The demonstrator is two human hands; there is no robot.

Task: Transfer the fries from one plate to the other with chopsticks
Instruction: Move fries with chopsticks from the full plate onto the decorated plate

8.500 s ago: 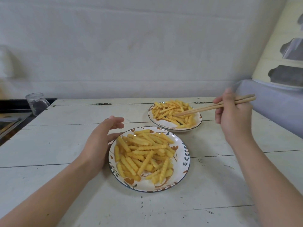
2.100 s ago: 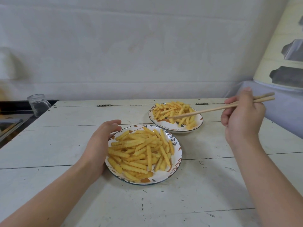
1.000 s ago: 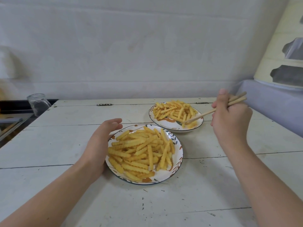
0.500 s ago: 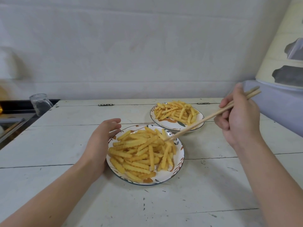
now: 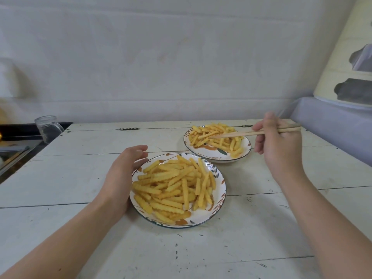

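Two flower-patterned plates hold crinkle-cut fries. The near plate (image 5: pixel 218 202) carries a large pile of fries (image 5: pixel 173 186). The far plate (image 5: pixel 244 150) holds a smaller heap of fries (image 5: pixel 216 135). My left hand (image 5: pixel 122 174) rests against the near plate's left rim, fingers apart and curved around it. My right hand (image 5: pixel 277 146) grips a pair of wooden chopsticks (image 5: pixel 249 133), whose tips reach into the fries on the far plate. Whether a fry is pinched between the tips I cannot tell.
The plates sit on a white painted wooden table (image 5: pixel 251 238) against a white wall. A glass jar (image 5: pixel 47 127) stands at the far left corner beside a dark counter. A lilac-covered surface (image 5: pixel 332 125) rises at the right edge.
Half a second ago the chopstick tips were over the near plate's far rim. They have since swung back up to the far plate. My left hand has stayed at the near plate.
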